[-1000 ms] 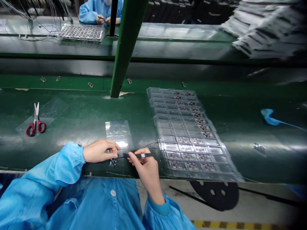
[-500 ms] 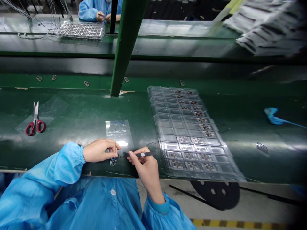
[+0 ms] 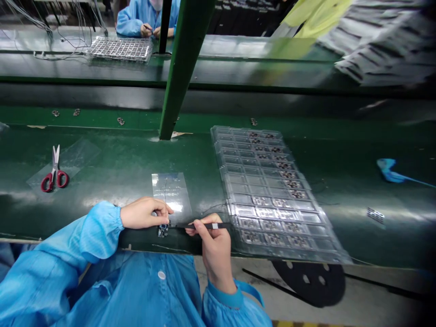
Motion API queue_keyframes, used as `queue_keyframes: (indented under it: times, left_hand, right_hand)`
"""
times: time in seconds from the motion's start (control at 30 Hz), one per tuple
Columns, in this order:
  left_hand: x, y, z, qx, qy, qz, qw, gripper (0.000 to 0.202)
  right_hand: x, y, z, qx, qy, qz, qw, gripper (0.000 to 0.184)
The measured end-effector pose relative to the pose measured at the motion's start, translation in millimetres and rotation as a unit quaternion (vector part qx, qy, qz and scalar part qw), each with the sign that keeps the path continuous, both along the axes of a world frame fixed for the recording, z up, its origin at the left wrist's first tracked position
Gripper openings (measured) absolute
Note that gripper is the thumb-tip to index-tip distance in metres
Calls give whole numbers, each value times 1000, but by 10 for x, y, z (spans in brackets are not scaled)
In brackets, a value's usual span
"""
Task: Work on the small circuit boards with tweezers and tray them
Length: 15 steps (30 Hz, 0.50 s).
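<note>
My left hand [image 3: 147, 212] is closed, its thumb and fingertips pinching a small circuit board [image 3: 163, 230] against the green bench. A thin dark wire [image 3: 166, 193] stands up from beside those fingertips. In my right hand [image 3: 215, 240] is a slim black tool with a white mark, which looks like tweezers [image 3: 201, 225]. It lies level, its tip pointing left at the board; whether it touches is too small to tell. Behind my left fingers lies a clear plastic sheet [image 3: 175, 193].
A clear compartment tray [image 3: 240, 177] with several boards lies right of my hands. Red-handled scissors [image 3: 55, 170] rest at left on clear film. A green post [image 3: 180, 77] rises ahead. A blue strap [image 3: 390, 171] lies far right. A co-worker's hands [image 3: 151, 31] show across the bench.
My right hand has drawn a little to the right with the tweezers. My left hand keeps its pinch on the board. The whole view has shifted slightly.
</note>
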<state>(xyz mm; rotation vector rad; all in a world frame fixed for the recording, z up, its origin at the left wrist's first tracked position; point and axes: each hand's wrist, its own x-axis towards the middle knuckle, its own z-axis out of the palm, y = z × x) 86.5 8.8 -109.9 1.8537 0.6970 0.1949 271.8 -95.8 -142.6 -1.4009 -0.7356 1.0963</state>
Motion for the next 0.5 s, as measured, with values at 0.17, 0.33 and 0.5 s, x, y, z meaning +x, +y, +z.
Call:
queue_keyframes:
  times: [0.17, 0.33, 0.5]
  left_hand:
    - [-13, -14, -45, -92, 33, 57, 994, 18]
    - [-2, -21, -71, -126, 54, 64, 989, 20]
    - [8, -24, -64, -114, 63, 60, 990, 19]
  right_hand:
    - [-83, -20, -46, 15, -32, -33, 999, 30]
    - [-145, -9, -8, 5, -59, -24, 998, 31]
    - [-158, -6, -8, 8, -69, -20, 997, 31]
